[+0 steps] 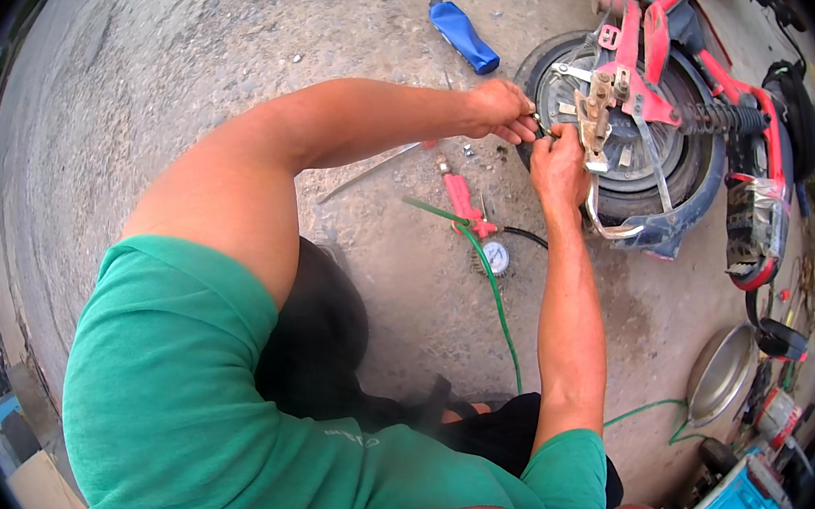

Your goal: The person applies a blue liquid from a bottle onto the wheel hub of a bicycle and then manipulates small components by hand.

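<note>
A small motorbike or scooter with a red frame (658,29) lies tipped on its side, and both my hands are at the near-left edge of its wheel (545,57). My left hand (504,111) reaches across from the left, fingers bent and closed at the tyre's rim. Close beside it, my right hand (559,169) is closed in a pinch, thumb toward the left fingertips. A small dark and brassy piece (538,120) shows between the fingertips; its kind is too small to make out. Right beside my right hand is a worn metal bracket (597,118).
A red tyre inflator (459,200) with a round gauge (495,257) and a green hose (498,305) lies below my left forearm. A long metal bar (361,175) lies nearby. Beyond rests a blue squeeze tube (464,37). At right are a metal basin (720,376) and a shock absorber (723,119).
</note>
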`<state>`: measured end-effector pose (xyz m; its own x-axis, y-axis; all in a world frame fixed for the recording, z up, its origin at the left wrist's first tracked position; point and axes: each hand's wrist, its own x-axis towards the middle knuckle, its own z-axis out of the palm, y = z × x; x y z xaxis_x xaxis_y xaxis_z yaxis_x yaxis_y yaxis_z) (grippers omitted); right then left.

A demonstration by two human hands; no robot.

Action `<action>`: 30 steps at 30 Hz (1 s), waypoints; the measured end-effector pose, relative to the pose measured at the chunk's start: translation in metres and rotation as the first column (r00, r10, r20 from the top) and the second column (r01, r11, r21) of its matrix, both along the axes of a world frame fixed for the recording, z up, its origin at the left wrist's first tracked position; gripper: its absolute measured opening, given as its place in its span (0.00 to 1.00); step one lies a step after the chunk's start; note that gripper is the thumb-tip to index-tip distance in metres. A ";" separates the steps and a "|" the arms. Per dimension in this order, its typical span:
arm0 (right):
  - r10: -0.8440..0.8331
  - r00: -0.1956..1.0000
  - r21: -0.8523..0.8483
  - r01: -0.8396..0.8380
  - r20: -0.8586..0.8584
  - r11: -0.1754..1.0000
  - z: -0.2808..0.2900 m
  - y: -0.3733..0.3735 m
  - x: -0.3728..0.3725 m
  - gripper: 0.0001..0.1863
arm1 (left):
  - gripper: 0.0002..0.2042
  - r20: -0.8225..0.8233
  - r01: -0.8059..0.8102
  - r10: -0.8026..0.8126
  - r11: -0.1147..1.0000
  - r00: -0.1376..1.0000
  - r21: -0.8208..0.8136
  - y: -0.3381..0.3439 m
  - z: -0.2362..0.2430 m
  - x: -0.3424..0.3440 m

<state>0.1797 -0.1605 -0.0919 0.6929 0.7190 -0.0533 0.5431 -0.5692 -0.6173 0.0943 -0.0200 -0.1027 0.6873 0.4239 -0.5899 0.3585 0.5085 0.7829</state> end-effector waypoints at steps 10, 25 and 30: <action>-0.011 1.000 -0.027 0.011 -0.022 1.000 0.005 0.001 -0.002 0.17 | 0.11 -0.032 -0.022 0.022 1.000 0.999 -0.009 -0.004 -0.001 0.000; 0.008 1.000 -0.015 -0.008 -0.003 1.000 0.002 0.000 0.000 0.18 | 0.12 -0.005 -0.026 0.026 0.999 1.000 0.033 -0.005 0.001 -0.002; 0.004 1.000 -0.007 -0.004 0.000 1.000 0.001 -0.001 -0.001 0.18 | 0.12 0.017 -0.027 0.027 0.999 0.999 0.024 -0.003 -0.004 -0.002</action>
